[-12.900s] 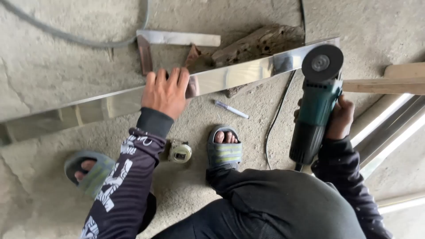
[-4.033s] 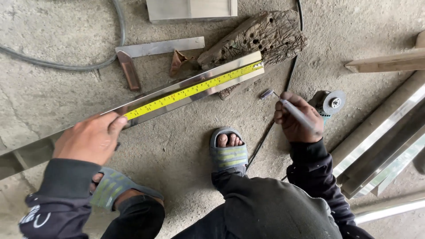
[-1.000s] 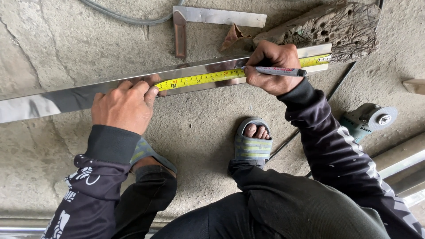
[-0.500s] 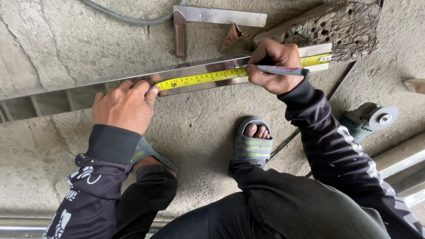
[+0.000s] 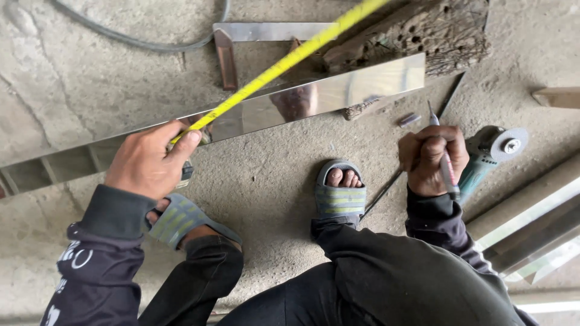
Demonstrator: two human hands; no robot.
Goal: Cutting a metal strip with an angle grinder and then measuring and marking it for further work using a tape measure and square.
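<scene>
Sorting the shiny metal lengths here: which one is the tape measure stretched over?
The long mirror-bright bar lying across the floor ahead of the left hand, under the yellow tape; the other lengths lie stacked at right.

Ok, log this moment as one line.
left hand: holds tape measure, blade lifted off steel bar | right hand: grips marker, off bar | grinder: on floor

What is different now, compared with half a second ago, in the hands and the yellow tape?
The right hand has come off the shiny metal bar and drawn back toward the body, with the pen in it as before. The yellow tape no longer lies flat along the bar; it rises slanting off it. The left hand stays at the bar, holding the tape. The grinder lies where it was.
</scene>
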